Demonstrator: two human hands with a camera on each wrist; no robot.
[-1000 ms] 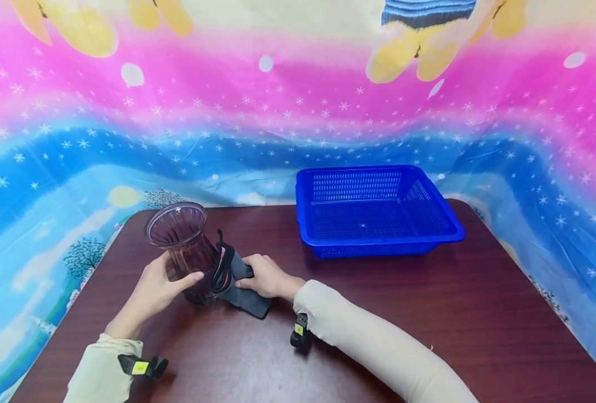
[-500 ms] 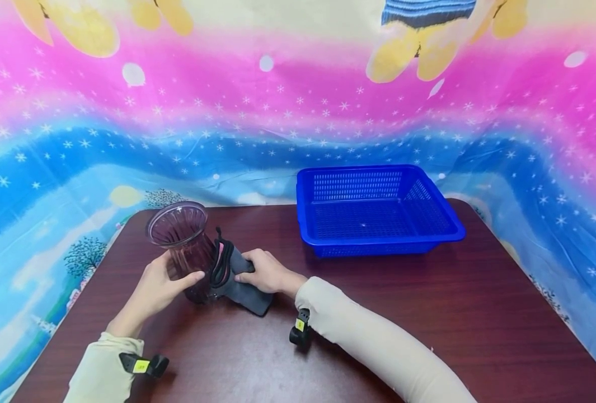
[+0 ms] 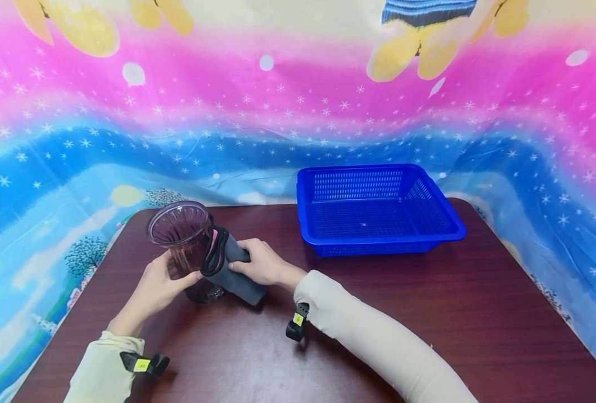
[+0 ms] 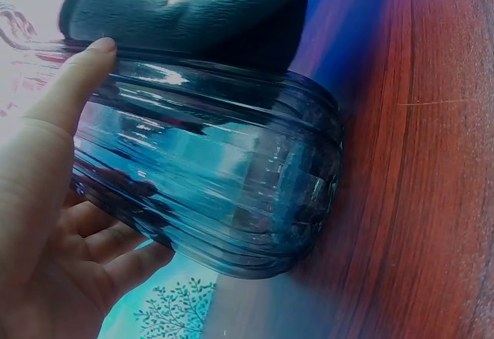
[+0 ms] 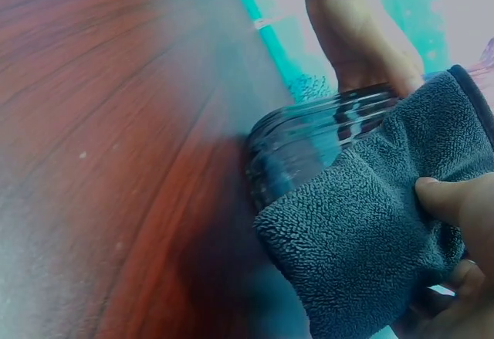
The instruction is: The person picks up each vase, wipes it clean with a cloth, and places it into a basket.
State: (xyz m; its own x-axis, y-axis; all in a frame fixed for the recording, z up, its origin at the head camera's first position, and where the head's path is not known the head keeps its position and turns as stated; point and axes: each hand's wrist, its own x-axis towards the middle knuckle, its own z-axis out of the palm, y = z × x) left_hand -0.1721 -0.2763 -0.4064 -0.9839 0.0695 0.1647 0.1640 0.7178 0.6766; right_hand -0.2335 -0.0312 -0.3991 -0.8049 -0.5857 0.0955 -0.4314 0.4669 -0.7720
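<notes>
A purple-tinted ribbed glass vase (image 3: 179, 224) with a flared rim stands tilted on the table at the left. My left hand (image 3: 154, 285) grips its middle, thumb in front and fingers curled round the far side, as the left wrist view shows. Against the vase's right side lies a folded dark grey cloth (image 3: 237, 280) with black edging and a bit of pink. My right hand (image 3: 262, 263) pinches this cloth between thumb and fingers. In the right wrist view the cloth (image 5: 355, 215) covers part of the glass; its pile looks like towelling.
A blue plastic basket (image 3: 378, 240) with perforated walls stands at the back right of the dark red-brown table (image 3: 403, 296). Behind the table hangs a colourful printed curtain (image 3: 257, 95). Each sleeve carries a black strap with a yellow label.
My right hand has moved the cloth slightly left and up along the vase, now overlapping more of its side. The left hand and the vase have hardly moved.
</notes>
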